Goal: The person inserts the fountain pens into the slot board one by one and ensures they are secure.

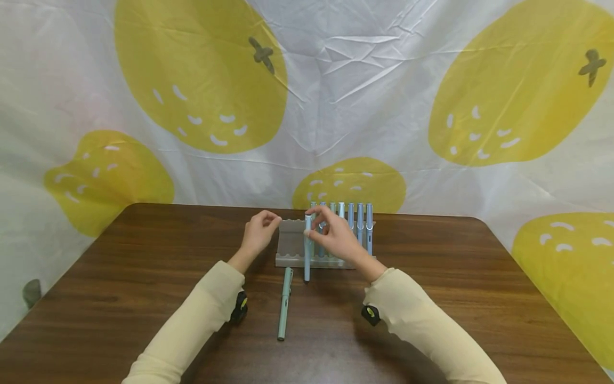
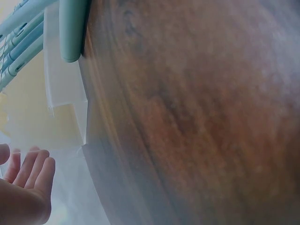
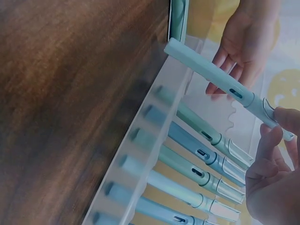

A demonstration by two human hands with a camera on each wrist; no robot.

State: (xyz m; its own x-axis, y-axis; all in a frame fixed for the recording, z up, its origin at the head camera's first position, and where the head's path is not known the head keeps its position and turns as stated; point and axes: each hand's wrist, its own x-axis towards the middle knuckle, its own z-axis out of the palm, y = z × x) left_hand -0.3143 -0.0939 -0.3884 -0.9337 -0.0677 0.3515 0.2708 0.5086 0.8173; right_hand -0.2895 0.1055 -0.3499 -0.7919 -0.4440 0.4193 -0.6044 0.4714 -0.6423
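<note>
A clear pen rack [image 1: 291, 260] stands on the table with several capped pens [image 1: 369, 229] in pale blue and green slots, filling its right part. My right hand [image 1: 336, 234] pinches a light blue pen [image 3: 206, 70] near its cap end, between thumb and fingers. That pen hangs nearly upright in front of the rack, its lower end off the slots. At the rack's upper left corner is my left hand [image 1: 259, 232], its fingers [image 2: 35, 173] fairly straight by the rack's side; firm contact cannot be made out. A green pen [image 1: 284, 304] lies in front of the rack.
The brown wooden table [image 1: 144, 288] runs back to a white cloth [image 1: 312, 106] printed with yellow fruit. Each sleeve carries a small black wrist device [image 1: 371, 314].
</note>
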